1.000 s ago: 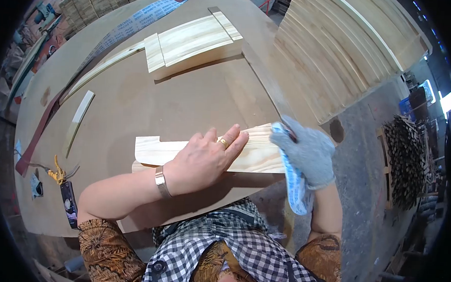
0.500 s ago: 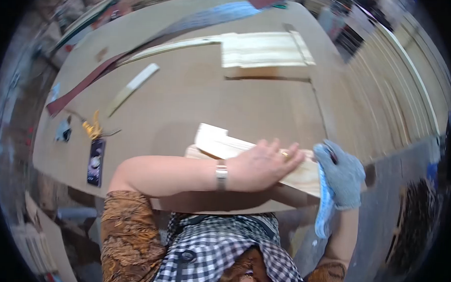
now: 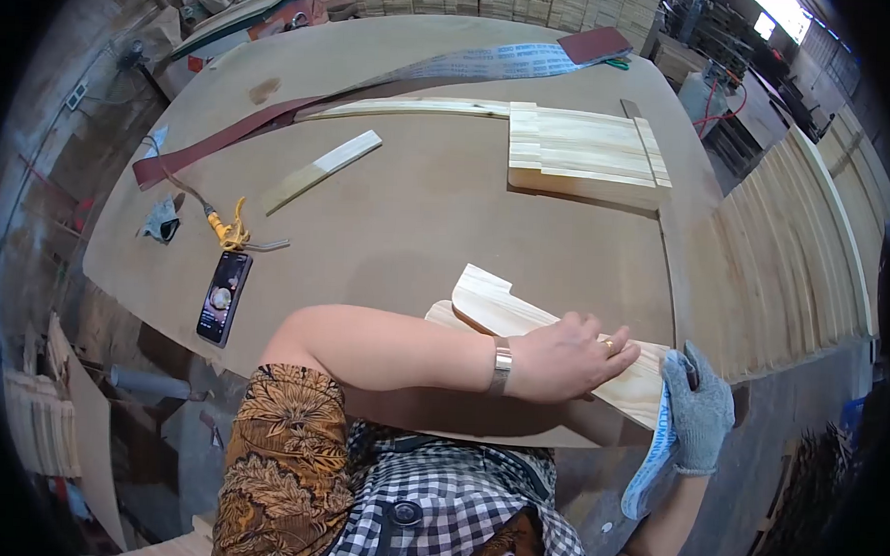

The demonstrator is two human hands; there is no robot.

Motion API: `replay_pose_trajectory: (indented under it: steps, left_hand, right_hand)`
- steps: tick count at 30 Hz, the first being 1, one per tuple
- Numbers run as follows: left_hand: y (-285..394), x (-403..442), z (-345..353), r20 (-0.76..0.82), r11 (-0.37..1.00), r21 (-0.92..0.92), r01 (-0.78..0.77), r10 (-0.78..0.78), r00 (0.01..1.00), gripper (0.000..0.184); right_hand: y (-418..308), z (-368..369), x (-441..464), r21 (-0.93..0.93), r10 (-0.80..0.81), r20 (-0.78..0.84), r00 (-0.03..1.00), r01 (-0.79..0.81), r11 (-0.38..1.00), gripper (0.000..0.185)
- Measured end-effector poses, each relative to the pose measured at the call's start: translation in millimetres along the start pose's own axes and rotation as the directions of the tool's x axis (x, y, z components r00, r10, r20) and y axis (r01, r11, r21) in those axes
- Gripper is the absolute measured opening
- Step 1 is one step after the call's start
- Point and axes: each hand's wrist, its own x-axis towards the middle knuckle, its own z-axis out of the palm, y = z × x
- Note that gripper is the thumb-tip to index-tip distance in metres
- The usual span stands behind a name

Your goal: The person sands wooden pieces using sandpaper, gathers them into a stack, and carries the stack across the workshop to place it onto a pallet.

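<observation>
My bare left hand, with a ring and a metal watch, lies flat over a pale notched board, its fingers slightly apart. Another light wooden piece shows partly beneath that board. At the board's right end, my gloved right hand is closed on a blue-backed abrasive strip that hangs down past the table edge. The strip's upper part meets the board's end.
On the table are stacked boards, a long sanding belt, a narrow wooden strip, a yellow air gun, a phone and a crumpled cloth. Large panels stand at the right.
The view has swung left, so things on the table appear farther right. The board now slants down to the right under my left hand. My right hand still grips the strip at its end.
</observation>
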Motion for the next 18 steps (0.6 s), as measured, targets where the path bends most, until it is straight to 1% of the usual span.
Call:
replay_pose_trajectory:
  steps: [3, 6, 9, 11, 12, 13, 14, 15, 16, 17, 18]
  left_hand:
    - [-0.4, 2.4, 0.8, 0.033, 1.000, 0.021, 0.017, -0.018, 0.999, 0.051]
    - [1.7, -0.7, -0.7, 0.023, 0.999, 0.048, 0.010, -0.011, 1.000, 0.050]
    - [1.2, -0.2, -4.3, 0.048, 0.998, -0.053, 0.033, -0.031, 0.998, 0.052]
    - [-1.0, -2.5, -4.7, 0.055, 0.992, -0.102, 0.076, -0.070, 0.996, 0.053]
    - [-0.1, -0.2, -2.9, 0.062, 0.988, -0.145, 0.062, -0.053, 0.997, 0.054]
    - [2.0, 2.1, -10.1, 0.111, 0.985, -0.154, 0.072, -0.055, 0.992, 0.057]
    - [3.5, 3.8, -17.3, 0.159, 0.985, -0.155, 0.079, -0.054, 0.986, 0.061]
    - [4.6, 3.9, -13.6, 0.114, 0.989, -0.133, 0.058, -0.043, 0.993, 0.065]
    - [4.3, 5.1, -10.1, 0.065, 0.993, -0.102, 0.052, -0.045, 0.997, 0.069]
    - [5.3, 6.5, -10.4, 0.026, 0.993, -0.112, 0.023, -0.020, 0.999, 0.071]
    - [6.0, 5.7, -13.7, -0.008, 0.993, -0.118, 0.010, -0.011, 1.000, 0.073]
  right_hand:
    - [-20.3, 5.7, 12.6, -0.179, -0.052, -0.011, 0.999, 0.050, 0.983, 0.051]
    - [-27.1, -0.9, 11.4, -0.031, 0.034, 0.077, 0.996, -0.031, 0.999, 0.048]
    - [9.8, 6.7, -0.9, 0.121, 0.108, 0.033, 0.994, -0.112, 0.986, 0.043]
    - [30.8, 11.4, -12.4, 0.288, 0.083, 0.041, 0.996, -0.091, 0.953, 0.043]
    - [49.0, 9.2, -27.7, 0.355, 0.104, 0.027, 0.994, -0.107, 0.929, 0.042]
    - [54.6, 8.3, -37.7, 0.398, 0.162, 0.046, 0.986, -0.167, 0.902, 0.040]
    - [56.8, 5.6, -48.2, 0.426, 0.227, 0.046, 0.973, -0.224, 0.876, 0.043]
    - [69.8, 11.2, -54.2, 0.371, 0.223, -0.027, 0.974, -0.197, 0.907, 0.043]
    - [77.6, 14.4, -58.5, 0.391, 0.281, -0.020, 0.959, -0.252, 0.885, 0.043]
    - [83.8, 16.0, -62.1, 0.466, 0.278, -0.010, 0.961, -0.242, 0.851, 0.042]
    - [86.6, 16.8, -65.7, 0.502, 0.316, -0.029, 0.948, -0.260, 0.825, 0.041]
